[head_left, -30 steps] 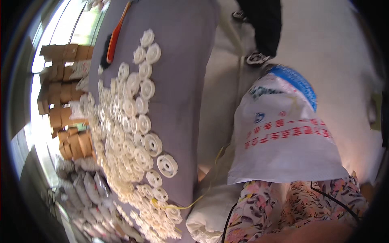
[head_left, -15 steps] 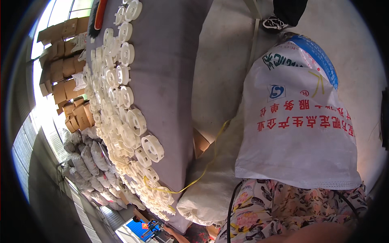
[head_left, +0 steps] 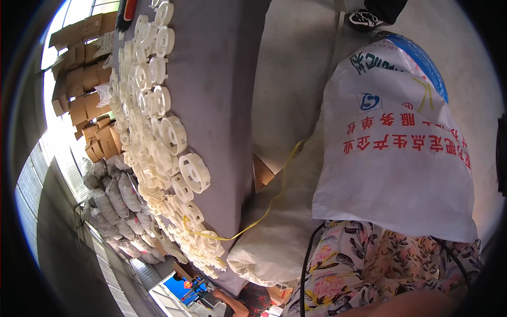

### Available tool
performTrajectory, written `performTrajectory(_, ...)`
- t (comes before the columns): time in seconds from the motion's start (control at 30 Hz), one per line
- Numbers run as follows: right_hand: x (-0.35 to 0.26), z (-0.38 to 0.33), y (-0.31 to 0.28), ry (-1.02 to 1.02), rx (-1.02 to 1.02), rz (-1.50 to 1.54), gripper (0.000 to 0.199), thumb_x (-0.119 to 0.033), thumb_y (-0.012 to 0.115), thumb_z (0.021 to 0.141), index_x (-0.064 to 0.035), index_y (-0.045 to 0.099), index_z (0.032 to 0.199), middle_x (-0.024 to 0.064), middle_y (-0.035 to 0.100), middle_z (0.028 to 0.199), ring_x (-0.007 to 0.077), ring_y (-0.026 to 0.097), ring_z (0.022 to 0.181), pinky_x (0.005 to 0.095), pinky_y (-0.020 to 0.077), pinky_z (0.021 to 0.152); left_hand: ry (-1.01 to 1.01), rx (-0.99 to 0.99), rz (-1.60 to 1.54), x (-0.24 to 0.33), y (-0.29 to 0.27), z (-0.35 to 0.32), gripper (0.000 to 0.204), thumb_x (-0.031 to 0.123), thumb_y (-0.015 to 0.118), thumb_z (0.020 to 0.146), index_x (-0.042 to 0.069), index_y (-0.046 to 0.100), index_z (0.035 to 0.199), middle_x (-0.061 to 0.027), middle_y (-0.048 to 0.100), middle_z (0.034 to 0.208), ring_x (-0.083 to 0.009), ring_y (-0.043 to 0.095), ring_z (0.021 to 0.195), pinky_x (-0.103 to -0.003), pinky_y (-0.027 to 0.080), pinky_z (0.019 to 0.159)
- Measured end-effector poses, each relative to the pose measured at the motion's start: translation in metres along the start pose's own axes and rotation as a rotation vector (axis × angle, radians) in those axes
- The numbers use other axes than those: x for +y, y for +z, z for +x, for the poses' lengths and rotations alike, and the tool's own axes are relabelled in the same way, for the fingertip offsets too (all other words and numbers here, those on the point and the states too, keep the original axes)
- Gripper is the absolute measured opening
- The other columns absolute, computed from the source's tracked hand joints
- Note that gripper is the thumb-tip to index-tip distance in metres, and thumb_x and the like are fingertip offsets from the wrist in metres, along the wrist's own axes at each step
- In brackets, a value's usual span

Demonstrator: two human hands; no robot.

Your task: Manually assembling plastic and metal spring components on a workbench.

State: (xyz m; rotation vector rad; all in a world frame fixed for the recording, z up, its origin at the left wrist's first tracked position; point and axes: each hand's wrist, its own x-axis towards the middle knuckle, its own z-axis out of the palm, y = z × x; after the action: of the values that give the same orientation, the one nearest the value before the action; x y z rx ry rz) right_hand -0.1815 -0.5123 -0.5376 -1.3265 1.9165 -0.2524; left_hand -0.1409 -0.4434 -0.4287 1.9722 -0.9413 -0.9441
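Observation:
Neither of my hands shows. A blurred patch of bare skin, perhaps part of my arm (head_left: 401, 306), crosses the bottom edge. Over my lap, on flower-patterned cloth (head_left: 338, 264), lies a white woven sack (head_left: 396, 174) with red print and a blue patch at its far end. Left of it, cream plastic ring-shaped parts (head_left: 194, 173) lie heaped along a grey-covered table (head_left: 211, 105). A thin yellow strap (head_left: 274, 198) runs from the parts across to a full pale sack (head_left: 280, 248) beside my lap.
A brush with a red-orange handle (head_left: 130, 9) lies at the table's far end. Cardboard boxes (head_left: 84, 82) and stuffed sacks (head_left: 108, 206) are stacked beyond the table. Another person's arm (head_left: 232, 302) reaches to a small machine; another person's shoe (head_left: 364, 19) stands at the top.
The view has shifted slightly, so the white sack sits a little higher and further right, and the ring parts higher and further left. Nothing has been picked up or let go.

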Motion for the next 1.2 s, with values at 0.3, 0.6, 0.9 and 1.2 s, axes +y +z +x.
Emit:
performTrajectory(0.3, 0.014, -0.003, 0.002, 0.052, 0.000, 0.097, 0.041, -0.021, 0.052, 0.083, -0.0004, 0.048, 0.119, 0.0186, 0.054, 0.117, 0.0268, 0.051, 0.108, 0.0356, 0.0406, 0.092, -0.004, 0.012, -0.002, -0.001, -0.001, -0.009, 0.033, 0.020, 0.050, 0.084, 0.001, 0.056, 0.111, -0.0198, 0.056, 0.113, -0.0337, 0.051, 0.106, -0.041, 0.038, 0.092)
performTrajectory(0.6, 0.021, -0.021, -0.023, 0.136, 0.002, 0.412, 0.042, -0.022, 0.052, 0.084, -0.0007, 0.047, 0.120, 0.0179, 0.054, 0.117, 0.0258, 0.051, 0.108, 0.0350, 0.0404, 0.092, -0.018, 0.042, -0.041, 0.014, 0.001, -0.024, 0.033, 0.021, 0.051, 0.084, 0.002, 0.057, 0.110, -0.0194, 0.057, 0.112, -0.0336, 0.052, 0.106, -0.041, 0.038, 0.092)
performTrajectory(0.9, -0.014, -0.120, -0.128, 0.305, -0.211, 1.156, 0.043, -0.022, 0.052, 0.085, -0.0010, 0.046, 0.122, 0.0171, 0.053, 0.118, 0.0249, 0.051, 0.109, 0.0345, 0.0402, 0.093, -0.070, 0.104, -0.065, 0.082, -0.034, -0.064, 0.033, 0.023, 0.051, 0.084, 0.002, 0.058, 0.109, -0.0191, 0.058, 0.111, -0.0336, 0.052, 0.106, -0.041, 0.038, 0.092)
performTrajectory(1.2, -0.113, -0.272, -0.231, 0.029, -0.445, 1.288, 0.045, -0.040, 0.046, 0.090, -0.0105, 0.047, 0.124, 0.0064, 0.053, 0.116, 0.0194, 0.052, 0.107, 0.0306, 0.0409, 0.091, -0.051, 0.241, -0.075, 0.212, -0.190, -0.133, 0.041, 0.023, 0.067, 0.068, 0.011, 0.057, 0.106, -0.0119, 0.059, 0.105, -0.0350, 0.053, 0.095, -0.045, 0.039, 0.085)
